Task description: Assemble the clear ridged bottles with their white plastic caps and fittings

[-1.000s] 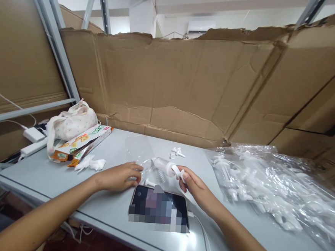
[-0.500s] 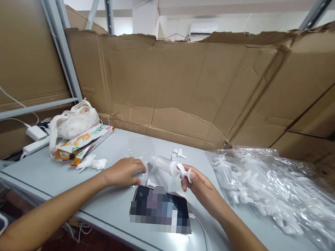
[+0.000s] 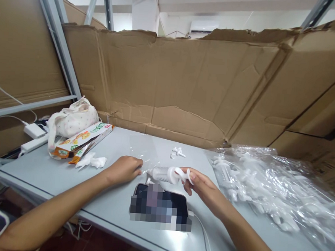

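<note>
My right hand pinches the ringed handle end of a white plastic syringe with a clear ribbed barrel. The syringe lies nearly level above the table, its nozzle end pointing left toward the mouth of a clear plastic bag. At that bag's left edge my left hand is closed, fingers curled on the thin film. Several small white nozzle-like pieces lie behind the syringe. A phone with a partly blurred screen rests just in front of it.
A large clear bag of white plastic parts covers the right side of the grey table. To the left are a snack box, crumpled white tissue, a cloth bag and a power strip. Cardboard walls the back.
The syringe has dropped slightly and turned more level with my right hand. My left hand's fingers have closed together at the clear bag's edge, where they were apart before.
</note>
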